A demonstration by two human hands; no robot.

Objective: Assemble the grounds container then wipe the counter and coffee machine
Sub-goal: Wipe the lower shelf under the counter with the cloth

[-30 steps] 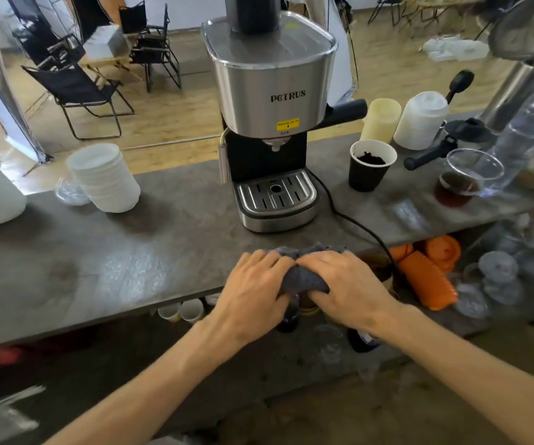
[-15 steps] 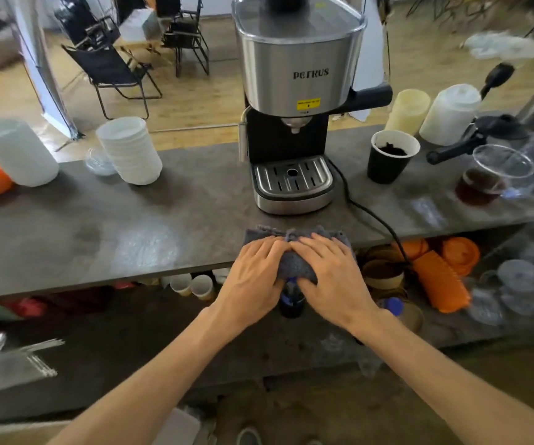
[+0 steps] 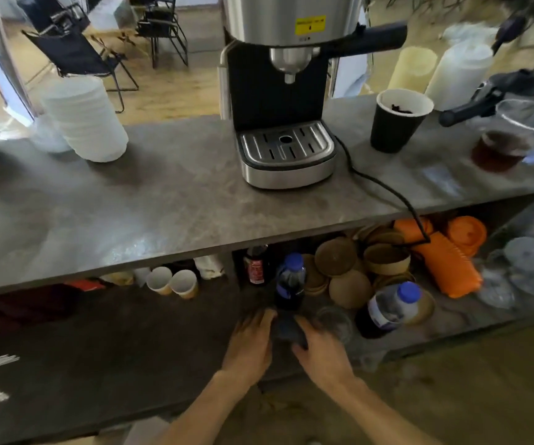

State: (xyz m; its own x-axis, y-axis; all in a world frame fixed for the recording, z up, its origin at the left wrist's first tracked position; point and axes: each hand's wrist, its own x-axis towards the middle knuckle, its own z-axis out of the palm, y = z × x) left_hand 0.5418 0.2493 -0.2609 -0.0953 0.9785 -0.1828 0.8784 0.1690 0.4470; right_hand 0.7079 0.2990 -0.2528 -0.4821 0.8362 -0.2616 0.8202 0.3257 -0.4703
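The steel and black coffee machine [image 3: 284,91] stands on the grey counter [image 3: 130,203], its drip tray [image 3: 286,146] bare. Both hands are below the counter's front edge, over the lower shelf. My left hand [image 3: 252,342] and my right hand [image 3: 320,351] hold a bunched dark grey cloth [image 3: 288,330] between them. Motion blur hides the fingers' exact lie. A black paper cup with coffee grounds [image 3: 398,123] stands right of the machine, and a black portafilter handle [image 3: 483,99] lies further right.
The machine's black cord [image 3: 387,187] runs over the counter edge. A clear cup of dark liquid [image 3: 499,152] stands at the right and stacked white bowls [image 3: 86,120] at the left. The lower shelf [image 3: 114,342] holds blue-capped bottles [image 3: 291,281], paper cups and orange lids [image 3: 451,261].
Both hands have come off the counter's front edge and dropped to the lower shelf, taking the cloth with them. The view has moved closer to the machine.
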